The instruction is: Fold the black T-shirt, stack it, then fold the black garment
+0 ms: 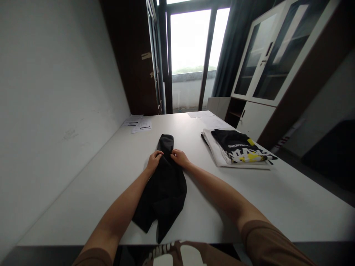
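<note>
On one white table [91,184], two hands [154,162] pinching one black garment [168,184], one clothing stack [222,150] at right.

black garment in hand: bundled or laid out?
Laid out lengthwise: the black garment runs from beyond the left hand and right hand toward the near edge of the table, near ends splayed. Doubled over or not: cannot tell.

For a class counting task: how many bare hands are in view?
2. The left hand pinches the black garment on its left side; the right hand pinches its right side.
</note>
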The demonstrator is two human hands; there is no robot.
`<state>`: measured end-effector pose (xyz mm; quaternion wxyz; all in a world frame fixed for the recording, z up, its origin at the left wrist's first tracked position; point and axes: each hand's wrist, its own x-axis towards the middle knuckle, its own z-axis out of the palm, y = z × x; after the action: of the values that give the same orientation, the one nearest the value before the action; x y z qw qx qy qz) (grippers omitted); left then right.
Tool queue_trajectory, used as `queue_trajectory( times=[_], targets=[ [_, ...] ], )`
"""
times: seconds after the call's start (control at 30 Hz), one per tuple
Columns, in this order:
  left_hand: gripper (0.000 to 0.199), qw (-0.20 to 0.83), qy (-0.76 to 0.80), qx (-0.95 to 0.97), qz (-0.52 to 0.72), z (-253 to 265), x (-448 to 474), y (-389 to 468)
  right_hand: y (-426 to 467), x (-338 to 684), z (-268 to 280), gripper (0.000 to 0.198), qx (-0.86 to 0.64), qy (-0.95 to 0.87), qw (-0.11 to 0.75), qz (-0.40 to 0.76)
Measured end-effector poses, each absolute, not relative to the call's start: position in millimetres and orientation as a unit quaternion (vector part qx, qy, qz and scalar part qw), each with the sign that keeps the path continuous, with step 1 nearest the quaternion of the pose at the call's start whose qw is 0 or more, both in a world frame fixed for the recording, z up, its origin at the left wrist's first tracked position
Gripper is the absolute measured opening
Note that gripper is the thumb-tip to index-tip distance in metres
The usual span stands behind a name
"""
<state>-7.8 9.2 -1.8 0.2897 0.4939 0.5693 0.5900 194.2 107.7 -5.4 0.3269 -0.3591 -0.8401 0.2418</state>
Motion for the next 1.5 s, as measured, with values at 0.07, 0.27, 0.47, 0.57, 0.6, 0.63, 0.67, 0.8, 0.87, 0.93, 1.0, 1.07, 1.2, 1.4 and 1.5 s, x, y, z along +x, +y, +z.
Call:
queue_trajectory(
  times=[0.07, 0.27, 0.47, 0.57, 0.6, 0.63, 0.67, 0.8, 0.87, 0.93, 1.0, 1.07, 1.2, 1.4, 1.5],
  targets=[
    [0.019, 0.273, 0.577, 0.484, 0.599, -2.3, -9.6, 10.1, 106.2, 194.8, -3.2, 0.024, -0.363, -0.840, 0.326, 0.237],
    [0.025, 0.245, 0.589, 0.468, 0.612, -2.2, -12.4, 11.1, 103.1, 195.2, 0.9, 0.025, -0.359, -0.844, 0.328, 0.225],
    [0.028, 0.246, 0.592, 0.459, 0.616, -3.6, -12.8, 11.1, 104.3, 197.2, -0.7, 0.022, -0.363, -0.840, 0.342, 0.214],
    [0.029, 0.250, 0.589, 0.456, 0.618, -3.6, -12.8, 11.4, 103.4, 198.2, -1.9, 0.011, -0.358, -0.832, 0.363, 0.218],
    [0.029, 0.252, 0.588, 0.456, 0.619, -3.4, -12.7, 11.6, 103.1, 198.4, -2.3, 0.008, -0.354, -0.831, 0.370, 0.219],
    [0.030, 0.253, 0.587, 0.456, 0.619, -3.1, -12.3, 11.7, 102.8, 198.5, -2.7, 0.006, -0.349, -0.831, 0.374, 0.220],
    [0.032, 0.255, 0.586, 0.456, 0.619, -2.7, -11.9, 11.8, 102.6, 198.5, -3.2, 0.007, -0.344, -0.831, 0.377, 0.221],
    [0.042, 0.273, 0.577, 0.454, 0.621, -2.4, -10.2, 11.9, 102.9, 197.9, -5.5, 0.018, -0.330, -0.833, 0.381, 0.227],
    [0.048, 0.293, 0.569, 0.447, 0.625, -3.1, -10.0, 11.6, 102.9, 197.6, -6.3, 0.022, -0.324, -0.835, 0.381, 0.231],
    [0.053, 0.315, 0.563, 0.434, 0.628, -4.2, -10.2, 11.4, 102.7, 197.5, -6.8, 0.024, -0.321, -0.836, 0.377, 0.235],
    [0.056, 0.331, 0.558, 0.422, 0.633, -5.4, -10.8, 11.6, 102.3, 197.5, -7.0, 0.025, -0.319, -0.837, 0.376, 0.238],
    [0.058, 0.338, 0.555, 0.417, 0.635, -6.4, -11.2, 12.0, 102.0, 197.7, -7.3, 0.026, -0.318, -0.837, 0.377, 0.237],
    [0.057, 0.352, 0.541, 0.401, 0.650, -7.4, -11.1, 13.2, 102.5, 197.9, -8.0, 0.028, -0.315, -0.839, 0.377, 0.234],
    [0.057, 0.340, 0.546, 0.404, 0.650, -7.3, -10.1, 13.8, 102.6, 197.6, -6.7, 0.027, -0.321, -0.840, 0.369, 0.235],
    [0.057, 0.329, 0.552, 0.420, 0.641, -6.4, -10.0, 13.1, 102.3, 197.4, -5.9, 0.024, -0.325, -0.841, 0.362, 0.236]
  ],
)
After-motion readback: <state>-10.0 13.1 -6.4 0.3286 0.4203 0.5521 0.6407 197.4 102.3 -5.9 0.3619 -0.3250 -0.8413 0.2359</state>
